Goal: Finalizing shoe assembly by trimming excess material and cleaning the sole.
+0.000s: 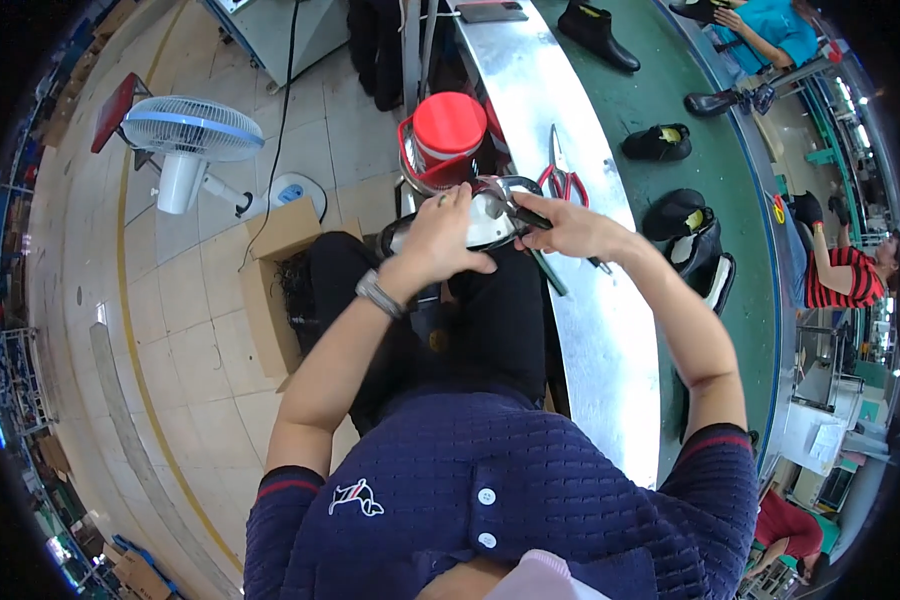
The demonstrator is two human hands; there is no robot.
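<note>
A shoe (482,230) with a white underside and dark edges lies across my lap, beside the metal bench. The fingers of my left hand (435,238) wrap over it, with the thumb sticking out toward me. My right hand (568,228) is closed round the dark handle of a metal-headed hand tool (528,214); it looks like pincers, but the fingers partly hide it. The tool's head meets the shoe's white surface. Just beyond my right hand, red-handled scissors (563,182) lie on the bench. A green strip-like tool (550,272) rests at the bench edge.
The shiny metal bench (610,360) runs along my right, with a phone (492,11) at its far end. Black shoes (676,212) stand on the green conveyor (740,330). Ahead is a red-lidded jug (449,125). A cardboard box (270,290) and fan (192,135) stand left.
</note>
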